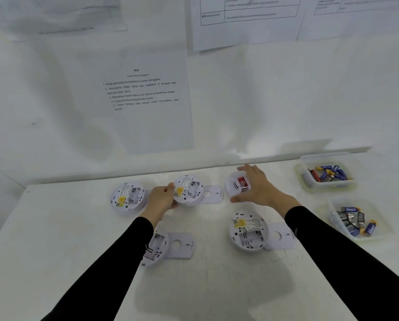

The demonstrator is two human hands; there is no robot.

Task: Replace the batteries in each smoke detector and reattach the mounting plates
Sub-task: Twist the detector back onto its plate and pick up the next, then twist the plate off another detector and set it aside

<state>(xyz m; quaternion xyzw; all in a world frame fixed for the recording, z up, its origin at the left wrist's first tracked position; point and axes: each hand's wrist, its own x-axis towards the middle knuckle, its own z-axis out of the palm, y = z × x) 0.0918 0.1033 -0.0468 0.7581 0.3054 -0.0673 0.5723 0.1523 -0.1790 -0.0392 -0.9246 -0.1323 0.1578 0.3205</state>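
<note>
On white table (55, 228) | left hand (160, 198) fingers grip round plastic detector (189, 189) (underside up) | right hand (256, 186) spread

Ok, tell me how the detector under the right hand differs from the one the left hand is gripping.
The detector under the right hand lies face up, showing vent slots and a red label; the detector at the left hand lies back up, showing a yellow sticker and its open compartment. The right hand hovers spread over its detector, while the left hand grips the other's edge. Both are round, white and on the table.
</note>
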